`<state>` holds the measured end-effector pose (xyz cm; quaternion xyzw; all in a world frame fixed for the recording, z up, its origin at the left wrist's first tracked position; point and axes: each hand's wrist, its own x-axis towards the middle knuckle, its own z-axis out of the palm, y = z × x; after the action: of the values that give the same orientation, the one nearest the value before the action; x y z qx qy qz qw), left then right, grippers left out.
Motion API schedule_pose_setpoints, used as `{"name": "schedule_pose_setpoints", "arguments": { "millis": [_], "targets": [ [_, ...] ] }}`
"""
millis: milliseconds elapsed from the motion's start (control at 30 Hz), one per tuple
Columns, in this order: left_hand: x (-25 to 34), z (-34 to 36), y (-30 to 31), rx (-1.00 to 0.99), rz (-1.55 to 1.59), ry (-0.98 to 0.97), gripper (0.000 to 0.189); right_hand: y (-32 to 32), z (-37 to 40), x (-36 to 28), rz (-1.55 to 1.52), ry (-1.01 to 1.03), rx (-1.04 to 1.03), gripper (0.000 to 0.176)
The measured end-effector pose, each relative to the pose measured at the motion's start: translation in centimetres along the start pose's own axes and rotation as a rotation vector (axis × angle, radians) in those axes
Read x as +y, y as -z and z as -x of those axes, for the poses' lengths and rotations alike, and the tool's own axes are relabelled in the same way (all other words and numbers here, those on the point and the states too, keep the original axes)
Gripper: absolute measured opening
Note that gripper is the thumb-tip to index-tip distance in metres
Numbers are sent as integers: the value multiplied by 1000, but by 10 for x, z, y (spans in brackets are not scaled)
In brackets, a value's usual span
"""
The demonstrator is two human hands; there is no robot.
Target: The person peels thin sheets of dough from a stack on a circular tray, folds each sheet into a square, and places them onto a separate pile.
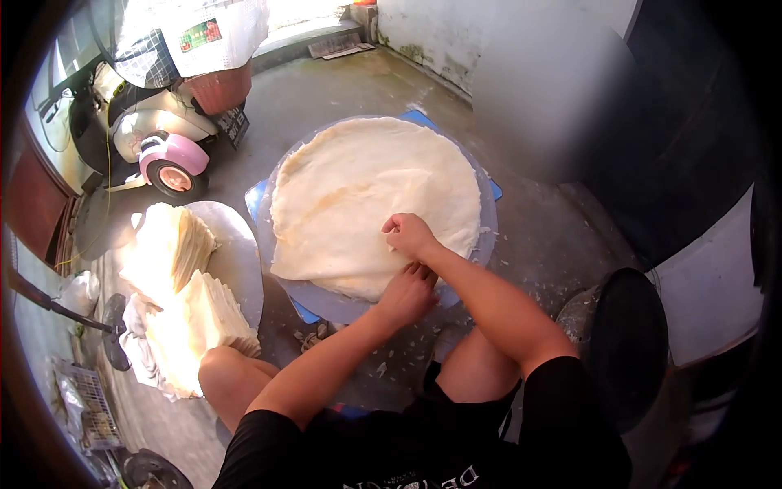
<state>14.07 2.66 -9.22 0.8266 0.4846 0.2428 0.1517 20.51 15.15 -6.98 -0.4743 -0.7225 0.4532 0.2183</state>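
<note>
A large round stack of thin, pale dough sheets (350,179) lies on a round grey board (342,306) in front of me. My right hand (407,235) is over the lower right part of the stack, its fingers closed in a pinch on the top sheet, which is lifted and creased there. Just below, at the stack's near edge, my left hand (411,292) has its fingers curled together on the sheet's edge. My fingers partly hide the dough between them.
Folded dough sheets in piles (199,314) rest on a round pale board (236,253) at left. Blue corners (419,120) stick out under the grey board. A scooter (163,122) with a pink fender stands back left; a round black stool (627,342) is at right.
</note>
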Motion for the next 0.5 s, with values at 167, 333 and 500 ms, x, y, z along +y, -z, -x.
{"name": "schedule_pose_setpoints", "arguments": {
  "millis": [167, 333, 500],
  "targets": [
    [-1, 13, 21, 300, 52, -102, 43, 3, -1, -4, -24, 35, -144, 18],
    [-13, 14, 30, 192, -98, 93, 38, 26, 8, -8, 137, 345, 32, 15],
    [-10, 15, 39, 101, -139, 89, 37, 44, -18, 22, 505, 417, 692, 19]
  ]
}}
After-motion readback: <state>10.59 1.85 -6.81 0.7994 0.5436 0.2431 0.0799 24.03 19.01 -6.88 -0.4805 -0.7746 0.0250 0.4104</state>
